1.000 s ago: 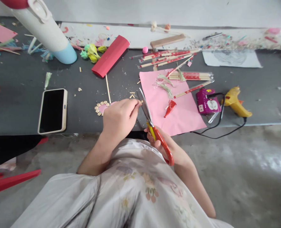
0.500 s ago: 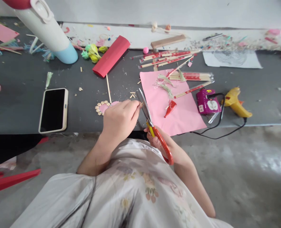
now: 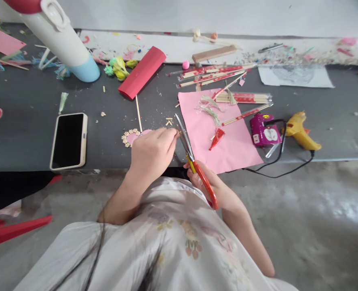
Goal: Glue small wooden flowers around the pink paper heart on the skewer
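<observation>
My left hand [image 3: 152, 151] is closed in a pinch at the table's front edge, a tiny pale piece of wood [image 3: 179, 133] at its fingertips beside the scissor blades. The red and yellow handles of the scissors [image 3: 190, 155] are in my right hand [image 3: 199, 177], and the blades point up and slightly left. Partly behind my left hand lies a pink shape edged with small wooden flowers [image 3: 131, 138], with a thin stick [image 3: 138, 113] above it. Short cut stick pieces [image 3: 169, 121] lie just beyond the fingertips. To the right is a pink sheet [image 3: 236, 145] with tassels on it.
A phone [image 3: 69, 140] and an upright bottle [image 3: 72, 48] stand out on the left. Folded red paper [image 3: 142, 72] lies beyond my left hand. Wrapped sticks [image 3: 245, 98], a purple box [image 3: 265, 131] and a yellow glue gun [image 3: 302, 131] with its cable are on the right.
The scissors have shifted very slightly to the left, and their blades look a little closer together. My left hand has barely moved.
</observation>
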The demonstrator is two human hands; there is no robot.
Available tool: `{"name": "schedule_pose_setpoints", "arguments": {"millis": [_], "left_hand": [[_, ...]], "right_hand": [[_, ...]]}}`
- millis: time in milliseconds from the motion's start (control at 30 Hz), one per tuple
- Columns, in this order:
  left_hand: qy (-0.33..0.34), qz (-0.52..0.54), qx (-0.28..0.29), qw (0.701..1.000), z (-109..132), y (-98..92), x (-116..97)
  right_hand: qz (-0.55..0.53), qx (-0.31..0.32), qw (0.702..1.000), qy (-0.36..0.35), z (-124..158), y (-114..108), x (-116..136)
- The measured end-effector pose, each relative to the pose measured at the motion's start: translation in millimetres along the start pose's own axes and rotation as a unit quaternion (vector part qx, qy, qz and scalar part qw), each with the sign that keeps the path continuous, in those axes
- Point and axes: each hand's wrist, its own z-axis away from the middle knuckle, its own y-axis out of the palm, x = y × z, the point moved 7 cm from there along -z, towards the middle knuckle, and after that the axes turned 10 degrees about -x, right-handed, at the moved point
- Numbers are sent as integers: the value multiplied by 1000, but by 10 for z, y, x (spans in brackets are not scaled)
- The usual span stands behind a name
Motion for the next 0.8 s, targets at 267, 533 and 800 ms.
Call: {"name": "schedule_pose_setpoints", "arguments": {"millis": [267,533,800], "left_hand": [[-9,-1,8,1000,5,15,26],[-3,-9,12,1000,1,14,19],[-7,-4,17,1000,6,14,30]], "right_hand": [[22,3,1000,-4,-4,8,6],[13,19,1000,-10,-9,29,-21],[16,16,1000,2,-15,23,-29]]}}
